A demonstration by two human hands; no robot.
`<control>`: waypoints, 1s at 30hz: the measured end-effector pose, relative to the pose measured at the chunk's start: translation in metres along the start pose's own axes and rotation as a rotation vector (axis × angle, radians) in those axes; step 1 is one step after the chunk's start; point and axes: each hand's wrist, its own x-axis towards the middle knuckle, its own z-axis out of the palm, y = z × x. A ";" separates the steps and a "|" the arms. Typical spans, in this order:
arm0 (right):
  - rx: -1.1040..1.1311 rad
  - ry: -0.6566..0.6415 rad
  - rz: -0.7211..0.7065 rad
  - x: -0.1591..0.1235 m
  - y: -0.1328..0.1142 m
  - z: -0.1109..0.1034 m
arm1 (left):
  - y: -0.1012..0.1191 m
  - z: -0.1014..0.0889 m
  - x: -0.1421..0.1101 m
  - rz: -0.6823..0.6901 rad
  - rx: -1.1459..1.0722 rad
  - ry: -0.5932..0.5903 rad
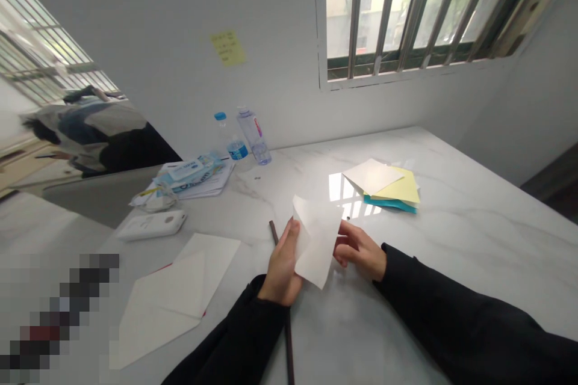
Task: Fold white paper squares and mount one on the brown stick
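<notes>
A folded white sheet of paper is held up just above the marble table between both my hands. My left hand grips its left edge, thumb on the front. My right hand pinches the right edge with curled fingers. Both arms wear black sleeves. A thin dark stick lies on the table under my left wrist.
A stack of white, yellow and teal paper lies to the right. Folded white sheets lie at left, with a white device, a pile of papers and packets and two water bottles behind. A mirror leans at far left.
</notes>
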 end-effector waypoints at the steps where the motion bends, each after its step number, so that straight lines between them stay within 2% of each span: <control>1: 0.085 -0.006 0.016 0.001 -0.001 -0.001 | 0.001 -0.001 0.001 0.004 -0.007 0.010; 4: 0.289 0.118 0.120 0.007 0.001 -0.003 | 0.001 -0.002 0.002 0.000 -0.037 -0.001; 6: 0.351 0.212 0.182 0.010 0.004 -0.004 | 0.000 -0.002 0.002 0.009 -0.034 0.006; 8: 0.377 0.235 0.212 0.012 0.007 -0.005 | -0.002 -0.002 0.002 0.018 -0.021 0.025; 12: 0.402 0.226 0.181 0.012 0.004 -0.009 | -0.006 -0.004 0.003 -0.017 -0.015 0.052; 15: 0.431 0.233 0.180 0.011 -0.003 -0.010 | -0.007 -0.006 0.006 -0.022 0.012 0.114; 19: 0.407 0.127 0.156 0.006 -0.009 -0.006 | -0.009 -0.007 0.007 0.003 0.075 0.217; 22: 0.435 0.031 0.167 0.004 -0.012 -0.002 | -0.009 -0.005 0.005 -0.005 0.081 0.207; 25: 0.461 0.033 0.191 0.004 -0.012 -0.001 | -0.009 -0.004 0.003 0.003 0.104 0.198; 30: 0.436 0.013 0.186 0.004 -0.006 0.000 | -0.010 -0.006 0.003 0.130 0.283 0.199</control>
